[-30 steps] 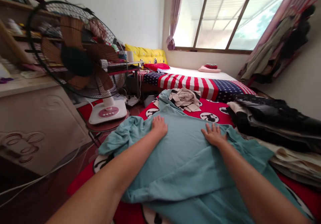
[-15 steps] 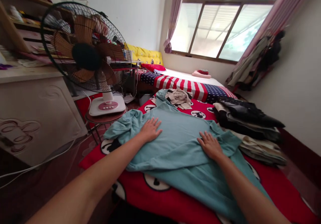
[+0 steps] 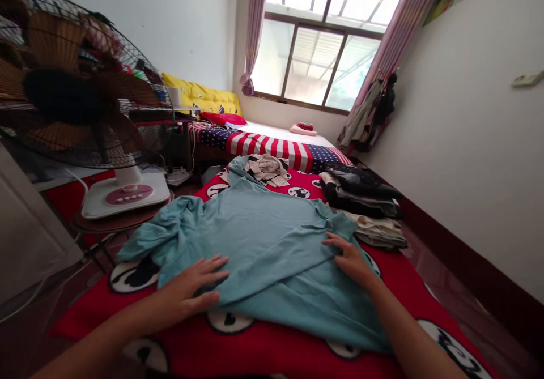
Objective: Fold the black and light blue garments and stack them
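Note:
A teal long-sleeved shirt lies spread on the red patterned blanket, with one sleeve laid slantwise across its body. My left hand is over the shirt's near left edge, fingers stretched out and thumb apart. I cannot tell whether it touches the cloth. On the right, my right hand rests at the folded-over sleeve, its fingers spread and gripping nothing. Beyond the shirt's far edge lies a crumpled beige garment.
Folded clothes are stacked at the right of the blanket. A large fan stands on a round stool at the left. Behind is a bed with a stars-and-stripes cover, below a window. Garments hang by the right wall.
My left hand has drawn back toward me, from the shirt's middle to its near left edge. The right hand stays near the sleeve. The view has swung right.

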`<state>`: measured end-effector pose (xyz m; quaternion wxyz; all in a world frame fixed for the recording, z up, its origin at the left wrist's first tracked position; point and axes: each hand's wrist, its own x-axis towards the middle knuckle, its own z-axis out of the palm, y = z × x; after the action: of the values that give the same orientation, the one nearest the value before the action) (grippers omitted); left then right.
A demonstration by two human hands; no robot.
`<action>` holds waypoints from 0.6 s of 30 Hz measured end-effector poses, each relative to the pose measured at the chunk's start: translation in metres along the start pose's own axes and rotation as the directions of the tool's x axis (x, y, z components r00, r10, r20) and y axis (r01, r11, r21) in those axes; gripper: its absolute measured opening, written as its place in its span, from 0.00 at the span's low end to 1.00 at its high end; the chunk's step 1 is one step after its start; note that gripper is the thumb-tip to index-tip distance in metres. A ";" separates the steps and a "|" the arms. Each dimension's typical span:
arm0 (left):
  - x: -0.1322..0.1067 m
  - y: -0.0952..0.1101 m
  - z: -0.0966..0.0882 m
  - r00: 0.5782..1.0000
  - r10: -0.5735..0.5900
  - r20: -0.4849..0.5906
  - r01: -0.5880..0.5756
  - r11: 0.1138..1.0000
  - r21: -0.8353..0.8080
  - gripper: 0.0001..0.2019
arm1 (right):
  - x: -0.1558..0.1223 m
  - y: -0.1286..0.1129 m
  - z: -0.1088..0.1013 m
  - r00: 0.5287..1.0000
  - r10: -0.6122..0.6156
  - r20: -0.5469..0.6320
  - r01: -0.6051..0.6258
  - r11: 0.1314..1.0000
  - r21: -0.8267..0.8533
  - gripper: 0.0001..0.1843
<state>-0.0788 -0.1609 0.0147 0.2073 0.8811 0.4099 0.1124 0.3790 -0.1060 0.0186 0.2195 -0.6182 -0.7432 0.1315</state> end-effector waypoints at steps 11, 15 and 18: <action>0.031 0.048 0.004 0.985 -0.063 -0.158 0.034 0.983 -0.179 0.42 | 0.026 -0.055 -0.024 0.876 0.283 -0.390 -0.360 0.922 -0.141 0.16; 0.053 0.065 0.007 0.913 -0.096 -0.396 -0.030 0.953 -0.300 0.56 | 0.021 -0.140 -0.017 0.946 0.265 -0.185 -0.118 0.816 0.567 0.11; 0.061 0.069 0.004 0.852 -0.189 -0.489 -0.025 0.917 -0.399 0.57 | -0.003 -0.197 0.003 0.986 -0.133 0.099 -0.031 0.438 0.898 0.16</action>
<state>0.0080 -0.1551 0.0448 0.2655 0.7399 0.4576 0.4155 0.2079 -0.1484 0.1077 0.4586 -0.3734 -0.5937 0.5457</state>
